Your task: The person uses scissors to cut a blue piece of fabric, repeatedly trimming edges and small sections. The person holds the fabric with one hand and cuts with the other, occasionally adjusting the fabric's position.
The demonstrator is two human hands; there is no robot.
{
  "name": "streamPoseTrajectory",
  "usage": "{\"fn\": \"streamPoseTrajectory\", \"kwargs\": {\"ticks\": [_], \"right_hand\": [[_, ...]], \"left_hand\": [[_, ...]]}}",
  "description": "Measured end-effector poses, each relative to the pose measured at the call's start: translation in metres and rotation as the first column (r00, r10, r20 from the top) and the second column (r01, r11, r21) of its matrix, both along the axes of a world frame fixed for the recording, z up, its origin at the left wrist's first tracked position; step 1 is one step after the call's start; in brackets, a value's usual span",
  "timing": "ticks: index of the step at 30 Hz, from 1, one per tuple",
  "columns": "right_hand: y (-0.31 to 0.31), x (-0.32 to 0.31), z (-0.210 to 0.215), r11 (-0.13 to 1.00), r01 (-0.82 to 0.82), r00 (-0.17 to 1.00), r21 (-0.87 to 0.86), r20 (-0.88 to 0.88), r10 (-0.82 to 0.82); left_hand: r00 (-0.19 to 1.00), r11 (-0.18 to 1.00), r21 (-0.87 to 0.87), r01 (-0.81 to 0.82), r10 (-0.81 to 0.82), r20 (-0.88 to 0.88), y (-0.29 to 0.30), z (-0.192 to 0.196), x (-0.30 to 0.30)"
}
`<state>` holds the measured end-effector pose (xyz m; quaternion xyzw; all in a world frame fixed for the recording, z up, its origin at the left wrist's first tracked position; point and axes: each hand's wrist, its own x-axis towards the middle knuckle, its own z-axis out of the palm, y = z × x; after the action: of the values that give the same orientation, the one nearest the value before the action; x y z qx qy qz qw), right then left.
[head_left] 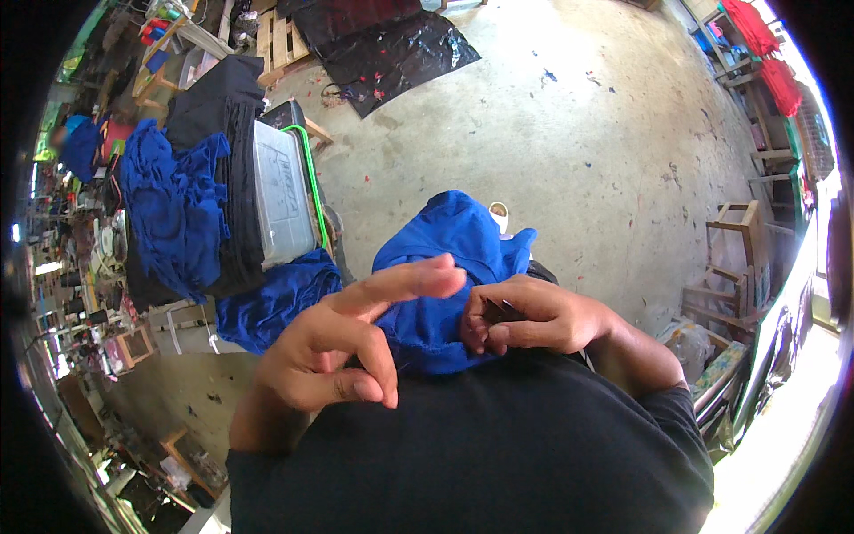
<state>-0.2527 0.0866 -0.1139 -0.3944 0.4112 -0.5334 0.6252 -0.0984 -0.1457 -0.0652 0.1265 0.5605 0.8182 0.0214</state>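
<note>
Blue cloth [445,240] lies bunched over my lap, its near edge running below my hands. My left hand [342,334] is raised above the cloth's left side. Its index finger stretches to the right, while the thumb and a bent finger come together in a pinch; whatever they may hold is too small to make out. Over the right part of the cloth, my right hand [538,316] is closed around a small dark pointed tool [504,310]. Most of that tool is hidden by the fingers, which are next to the cloth.
To the left, blue garments [178,205] and folded black cloth [236,160] are piled beside a clear plastic box [285,191] with a green rim. More blue cloth [276,303] hangs below. Wooden stools [743,231] stand at right; a black sheet [391,62] lies on the far floor.
</note>
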Motion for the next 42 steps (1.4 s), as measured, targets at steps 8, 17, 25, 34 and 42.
{"fn": "streamPoseTrajectory", "kwargs": {"ticks": [8,17,25,34,42], "right_hand": [[0.004,0.007,0.009,0.991,0.042,0.999,0.130,0.012,-0.043],[-0.006,0.014,0.010,0.997,0.076,0.969,-0.001,-0.236,-0.074],[-0.003,0.024,0.014,0.977,0.199,0.943,-0.073,-0.256,-0.211],[-0.002,0.020,0.010,0.977,0.111,0.993,0.181,0.012,-0.115],[-0.016,0.024,0.003,0.983,0.179,0.966,-0.029,-0.186,-0.182]], "left_hand": [[0.998,0.984,0.177,-0.026,0.035,-0.047,0.003,0.000,0.010],[0.925,0.420,-0.889,-0.181,0.380,-0.009,0.011,0.058,-0.014],[0.979,0.140,-0.976,-0.166,-0.093,-0.180,0.003,0.045,-0.022],[0.951,0.315,-0.905,-0.285,-0.029,-0.309,0.001,0.016,-0.033],[0.964,0.475,-0.839,-0.265,0.097,-0.249,-0.012,0.009,-0.043]]}}
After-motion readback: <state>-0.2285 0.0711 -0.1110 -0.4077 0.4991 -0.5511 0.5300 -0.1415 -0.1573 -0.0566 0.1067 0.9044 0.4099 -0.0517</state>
